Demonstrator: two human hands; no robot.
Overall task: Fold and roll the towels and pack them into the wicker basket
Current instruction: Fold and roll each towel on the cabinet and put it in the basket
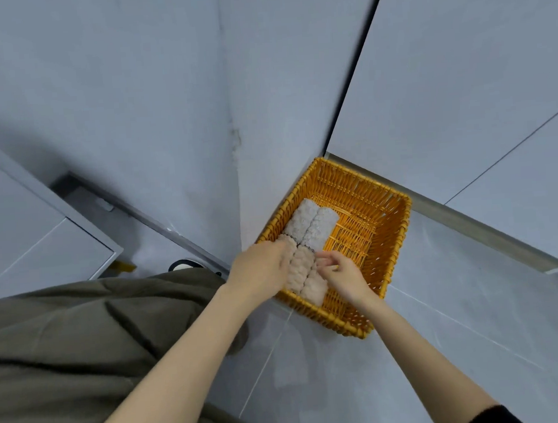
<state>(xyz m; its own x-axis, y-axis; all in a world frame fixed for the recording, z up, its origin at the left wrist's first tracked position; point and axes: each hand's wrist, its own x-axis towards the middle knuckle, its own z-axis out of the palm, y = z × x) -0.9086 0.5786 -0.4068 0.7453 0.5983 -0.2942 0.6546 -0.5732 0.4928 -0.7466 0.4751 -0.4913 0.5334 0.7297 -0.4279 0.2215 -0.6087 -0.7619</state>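
An orange wicker basket (384, 223) stands on the grey tiled floor against a wall corner. Two grey rolled towels (311, 224) lie side by side at its far left. Nearer me, pinkish rolled towels (303, 272) lie along the same left side. My left hand (262, 268) lies over the left of the pinkish rolls, fingers curved onto them. My right hand (344, 272) touches their right side with fingers loosely bent. Whether either hand truly grips a roll is hidden.
The right half of the basket floor (358, 235) shows bare wicker. An olive-brown cloth (82, 350) covers the lower left. White walls meet at the corner behind the basket. A metal door threshold (469, 217) runs to the right, and a white cabinet (24, 229) stands at left.
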